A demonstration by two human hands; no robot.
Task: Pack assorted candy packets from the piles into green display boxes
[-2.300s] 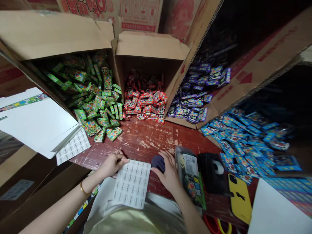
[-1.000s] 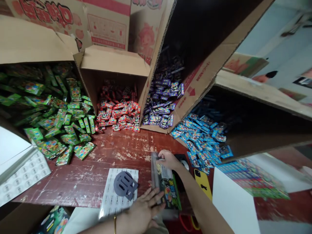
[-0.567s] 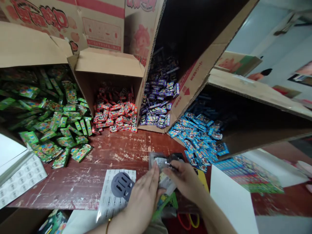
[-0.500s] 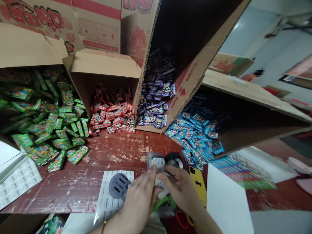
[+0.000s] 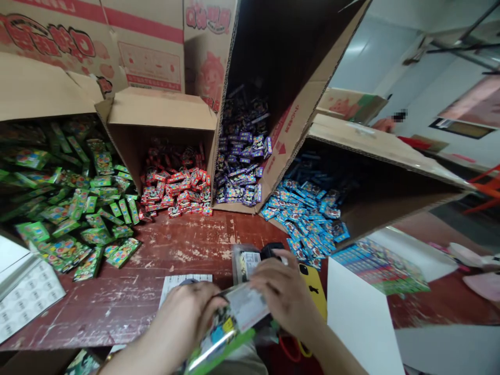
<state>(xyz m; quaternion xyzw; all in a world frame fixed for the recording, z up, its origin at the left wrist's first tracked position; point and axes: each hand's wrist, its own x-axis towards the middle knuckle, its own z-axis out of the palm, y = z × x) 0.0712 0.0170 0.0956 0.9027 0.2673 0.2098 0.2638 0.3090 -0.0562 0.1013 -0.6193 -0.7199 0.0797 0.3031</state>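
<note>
In the head view, a glossy clear-wrapped packet (image 5: pixel 219 338) with green, black and yellow print and a white label tilts over the table's front edge. My left hand (image 5: pixel 191 307) is closed on its left side, thumb on top. Fingers of my right hand (image 5: pixel 279 289) are closed on its upper right end. Just beyond them lies another clear packet (image 5: pixel 239 260) with a white label, beside a black object (image 5: pixel 272 250) partly hidden by my right hand. A sheet of round stickers (image 5: pixel 172 282) lies partly covered behind my left hand.
Open cartons hold small green boxes (image 5: pixel 97 219), red boxes (image 5: pixel 179 187), purple packs (image 5: pixel 242 172) and blue packs (image 5: pixel 308 208), spilling onto the red table (image 5: pixel 175 237). A yellow phone (image 5: pixel 317 294), red scissors-like loop (image 5: pixel 289 350) and white carton flap (image 5: pixel 361 317) are at right.
The packet has come up into clear view, tilted, with its label facing up. My hands have moved apart, the left leftward. The view has shifted slightly.
</note>
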